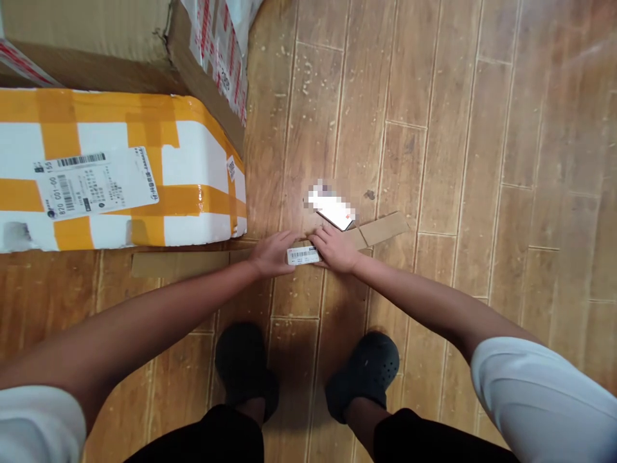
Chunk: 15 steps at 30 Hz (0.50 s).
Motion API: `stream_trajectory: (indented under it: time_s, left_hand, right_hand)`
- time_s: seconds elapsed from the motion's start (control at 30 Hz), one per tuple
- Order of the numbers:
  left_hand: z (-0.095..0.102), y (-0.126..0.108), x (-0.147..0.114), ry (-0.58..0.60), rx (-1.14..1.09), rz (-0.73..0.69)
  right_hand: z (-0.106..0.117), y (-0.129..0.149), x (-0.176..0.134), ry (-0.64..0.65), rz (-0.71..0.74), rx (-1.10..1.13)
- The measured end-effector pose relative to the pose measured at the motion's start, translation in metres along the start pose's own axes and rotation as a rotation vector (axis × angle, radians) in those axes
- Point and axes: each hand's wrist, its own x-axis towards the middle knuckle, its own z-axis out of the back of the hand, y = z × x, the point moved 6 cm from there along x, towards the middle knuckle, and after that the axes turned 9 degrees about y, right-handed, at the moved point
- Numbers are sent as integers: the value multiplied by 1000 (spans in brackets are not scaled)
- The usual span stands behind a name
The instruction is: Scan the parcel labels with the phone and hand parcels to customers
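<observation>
A long brown cardboard strip point(385, 229) lies low over the wooden floor, its right end angled upward in the picture. On its middle sits a white barcode label point(303, 255), between my two hands. My left hand point(274, 254) is closed on the cardboard at the label's left end. My right hand point(335, 249) grips it at the label's right end, its fingers partly covering the label. Just beyond my right hand lies a phone point(336, 211) with a bright screen, partly blurred out. Another length of flat cardboard point(180, 264) shows beyond my left forearm; whether it joins the strip is hidden.
To the left stands a white box point(193, 145) wrapped in yellow tape, with a shipping label point(99, 183). Behind it is a large brown carton point(96, 26). My feet, in dark clogs point(369, 366), are on the floor below my hands. Small pale flecks dot the floorboards point(434, 161).
</observation>
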Motion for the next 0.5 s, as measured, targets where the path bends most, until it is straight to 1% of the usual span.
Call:
stream_trajectory:
  time_s: [0.1,0.27,0.37,0.5]
  left_hand:
    - [4,-2,-7,4,13,-35]
    - [-12,1,-21,-10,16,-97]
    - [-20,4,-22,0,45,-126]
    - [-20,7,-17,11,88,-169]
  right_hand:
    - [4,-2,-1,-18,20,8]
    - [-8,6,-2,-16,62,22]
    - [-13,6,-2,-14,59,33]
    - [-14,4,-1,-16,47,43]
